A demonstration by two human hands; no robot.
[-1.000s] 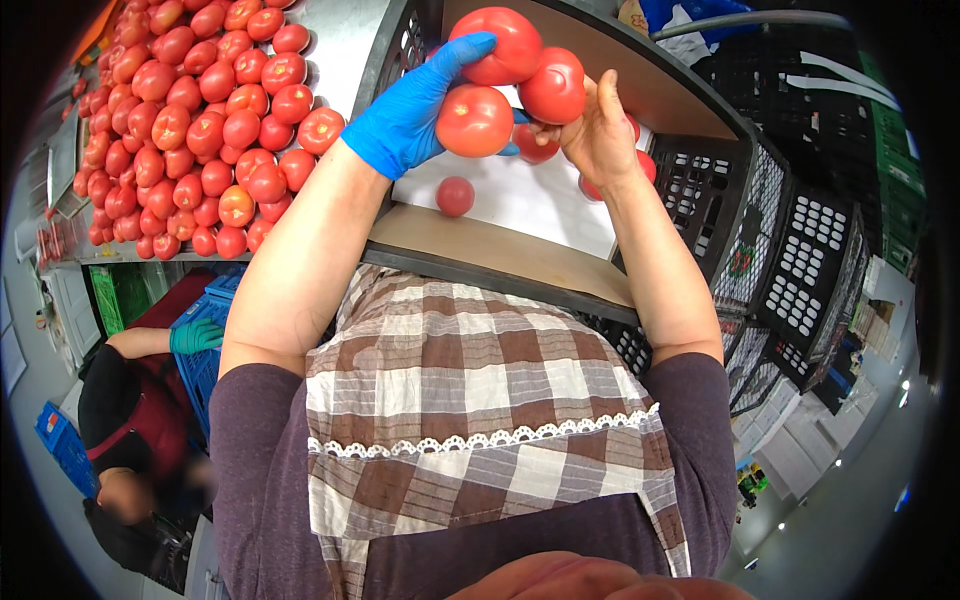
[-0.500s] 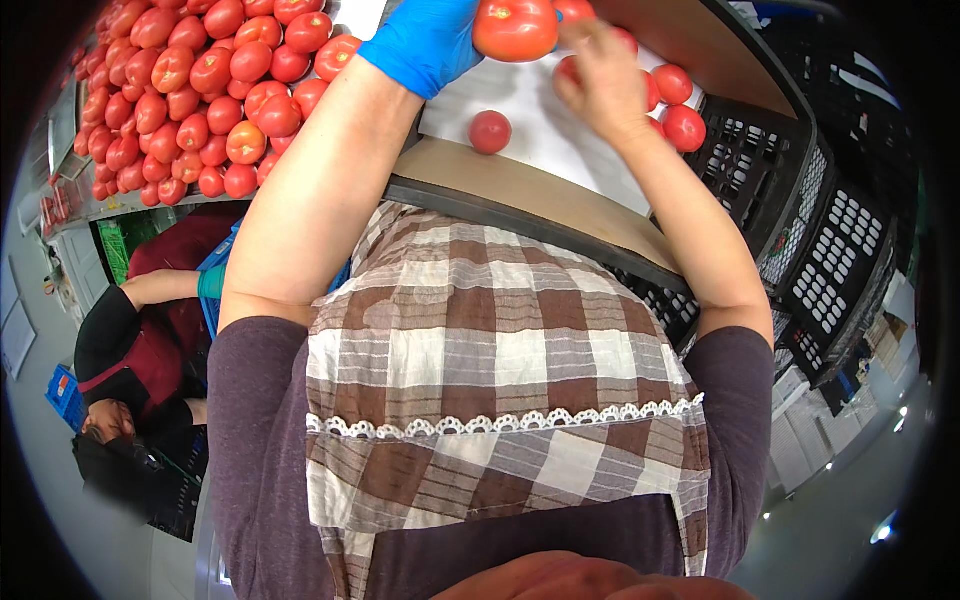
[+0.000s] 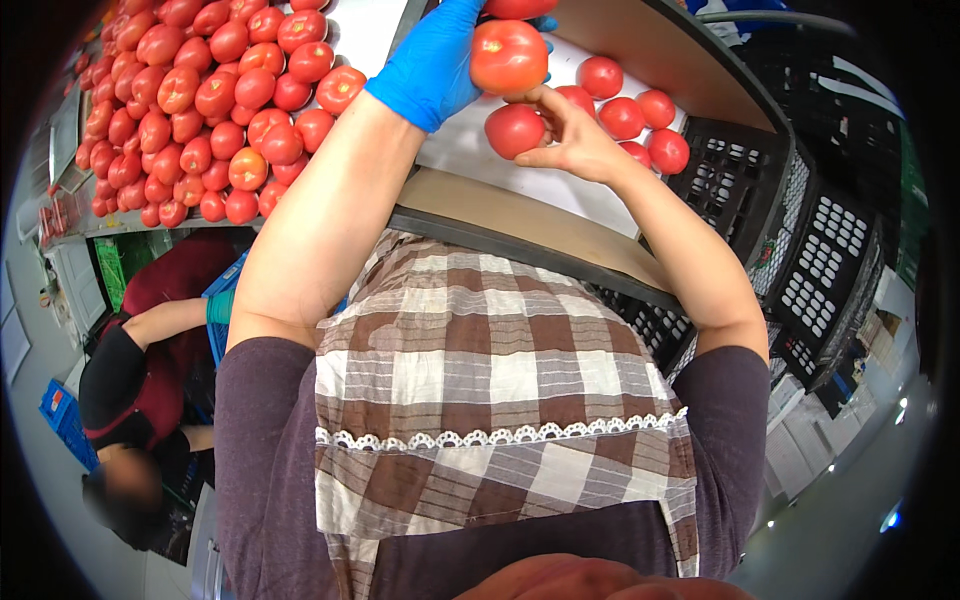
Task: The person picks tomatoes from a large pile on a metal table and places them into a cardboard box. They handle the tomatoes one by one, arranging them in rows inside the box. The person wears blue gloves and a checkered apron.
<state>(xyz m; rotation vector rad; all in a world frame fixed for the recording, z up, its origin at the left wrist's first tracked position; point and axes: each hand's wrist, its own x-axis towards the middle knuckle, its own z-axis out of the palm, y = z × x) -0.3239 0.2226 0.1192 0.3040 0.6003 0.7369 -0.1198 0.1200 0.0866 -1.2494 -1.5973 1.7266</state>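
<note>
My left hand [image 3: 430, 65], in a blue glove, is closed around a large red tomato [image 3: 509, 57]. A second tomato [image 3: 518, 8] sits above it in the same hand, cut off by the upper edge. My bare right hand [image 3: 580, 140] has thumb and fingers round another tomato [image 3: 515, 131], just below the left hand's pair. Both hands are over a black crate [image 3: 530, 250] with brown board sides and a white liner [image 3: 590, 200]. Several loose tomatoes [image 3: 622, 118] lie in the crate, to the right of my right hand.
A big heap of tomatoes [image 3: 195, 120] covers the surface at the left. Stacked black crates [image 3: 825, 265] stand at the right. Another person [image 3: 150, 370] with a teal cuff is at the lower left, near a blue crate [image 3: 68, 420].
My right hand has moved left and toward me from the crate's tomatoes and taken hold of the single tomato that lay apart. My left hand still holds its tomatoes. The view has shifted slightly.
</note>
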